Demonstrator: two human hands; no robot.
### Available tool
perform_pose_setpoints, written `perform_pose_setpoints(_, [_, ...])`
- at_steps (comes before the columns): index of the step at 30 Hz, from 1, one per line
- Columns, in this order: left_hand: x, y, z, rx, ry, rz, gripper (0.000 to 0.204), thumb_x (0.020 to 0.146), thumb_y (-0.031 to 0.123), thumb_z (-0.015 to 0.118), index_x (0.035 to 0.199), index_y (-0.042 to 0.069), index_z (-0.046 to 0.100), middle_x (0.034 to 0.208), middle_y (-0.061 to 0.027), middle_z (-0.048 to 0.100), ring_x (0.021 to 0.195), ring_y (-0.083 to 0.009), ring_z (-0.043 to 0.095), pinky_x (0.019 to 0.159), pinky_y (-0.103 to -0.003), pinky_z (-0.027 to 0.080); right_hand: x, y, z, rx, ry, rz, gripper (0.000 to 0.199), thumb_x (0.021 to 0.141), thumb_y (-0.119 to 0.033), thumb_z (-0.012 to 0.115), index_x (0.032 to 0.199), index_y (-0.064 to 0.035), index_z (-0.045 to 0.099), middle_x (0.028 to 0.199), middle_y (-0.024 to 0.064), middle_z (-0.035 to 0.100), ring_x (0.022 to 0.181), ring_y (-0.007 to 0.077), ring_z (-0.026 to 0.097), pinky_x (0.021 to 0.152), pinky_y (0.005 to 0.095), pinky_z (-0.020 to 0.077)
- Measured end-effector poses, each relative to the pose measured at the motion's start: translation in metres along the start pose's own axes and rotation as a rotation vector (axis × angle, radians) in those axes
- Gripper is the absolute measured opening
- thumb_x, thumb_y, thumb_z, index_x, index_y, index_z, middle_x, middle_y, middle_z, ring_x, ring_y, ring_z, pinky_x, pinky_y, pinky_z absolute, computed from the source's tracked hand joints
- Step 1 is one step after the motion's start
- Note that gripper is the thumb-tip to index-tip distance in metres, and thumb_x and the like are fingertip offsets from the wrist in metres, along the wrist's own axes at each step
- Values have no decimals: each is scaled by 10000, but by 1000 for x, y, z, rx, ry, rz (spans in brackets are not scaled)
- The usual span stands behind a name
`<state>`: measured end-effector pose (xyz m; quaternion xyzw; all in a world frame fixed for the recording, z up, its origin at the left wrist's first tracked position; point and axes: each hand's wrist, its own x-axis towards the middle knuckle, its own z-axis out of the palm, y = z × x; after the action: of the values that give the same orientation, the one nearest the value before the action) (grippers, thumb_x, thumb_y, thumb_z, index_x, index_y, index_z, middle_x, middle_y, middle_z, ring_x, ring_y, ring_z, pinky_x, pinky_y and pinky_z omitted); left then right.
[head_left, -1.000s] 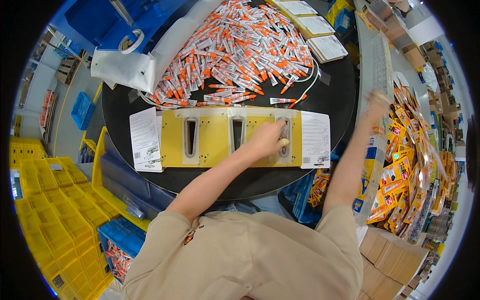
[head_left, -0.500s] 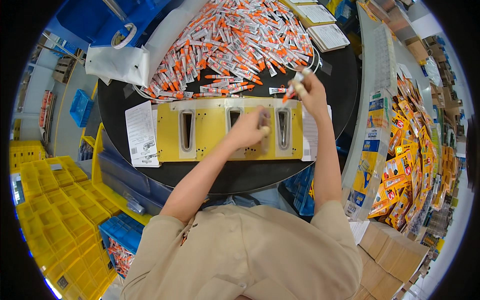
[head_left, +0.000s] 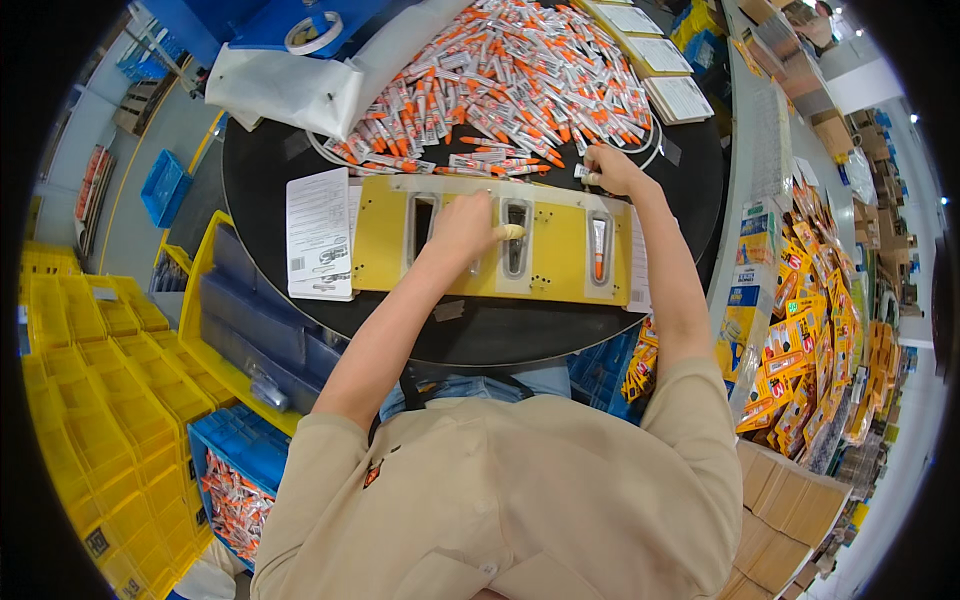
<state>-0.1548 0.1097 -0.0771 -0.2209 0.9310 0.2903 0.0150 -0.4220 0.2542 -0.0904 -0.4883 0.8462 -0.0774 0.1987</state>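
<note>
A yellow plate-like fixture (head_left: 380,240) with several clear-rimmed slots lies near the front of the round black table. My left hand (head_left: 466,228) is curled over it between the left and middle slots, closed, its covered thumb pointing right; what its fingers hold, if anything, is hidden. In the right slot lies a white glue tube with an orange cap (head_left: 598,250). Just beyond the fixture's far edge, my right hand (head_left: 615,170) pinches another small glue tube (head_left: 581,172), mostly hidden by the fingers. A large heap of such tubes (head_left: 510,75) covers the table's far part.
Printed cards (head_left: 318,235) are stacked left of the fixture, with more card stacks (head_left: 680,98) at the far right. A tape roll (head_left: 313,34) hangs by a blue bin. Yellow trays (head_left: 110,390) stand at left; yellow blister packs (head_left: 800,340) fill a box at right.
A tube from my right hand now lies in the right slot, and that hand has returned to the tubes. My left hand has moved left across the fixture. The whole view has shifted slightly.
</note>
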Motion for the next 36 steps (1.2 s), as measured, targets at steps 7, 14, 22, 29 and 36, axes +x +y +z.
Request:
perform_pose_setpoints(7, [-29,-56,-29,-437,4,-9,286,800,229,702,910,11,554,731,-140,612,654,-257,617,611,-354,477,-38,-122,45,629,543,-29,479,793,-200,763,1223,-84,586,618,24,569,550,72,497,540,244,429])
perform_pose_setpoints(14, [-20,-66,-62,124,-33,-234,496,713,436,763,928,21,598,865,-154,667,825,-346,641,704,-426,492,-73,-161,93,250,635,110,400,790,-241,746,1082,14,647,1107,168,556,730,265,627,609,368,493])
perform_pose_setpoints(22, [-28,-71,-77,181,61,-274,459,796,450,689,979,37,609,865,-137,674,826,-326,649,696,-411,488,-101,-112,81,501,740,139,288,896,-172,602,1135,-14,630,1229,150,533,1089,321,546,904,386,454])
perform_pose_setpoints(29, [128,-49,-55,-30,120,-85,474,845,476,590,869,5,643,721,-78,665,553,-238,627,642,-362,502,-166,54,73,-11,469,973,872,846,-629,528,1447,-40,303,1489,265,245,1384,409,220,1094,548,214])
perform_pose_setpoints(36, [171,-57,-19,-205,283,-208,328,772,396,655,767,76,725,726,-86,697,741,-225,690,679,-365,546,-174,67,102,-16,807,569,448,946,-267,513,1357,-92,477,1402,126,465,1352,341,338,1103,514,236])
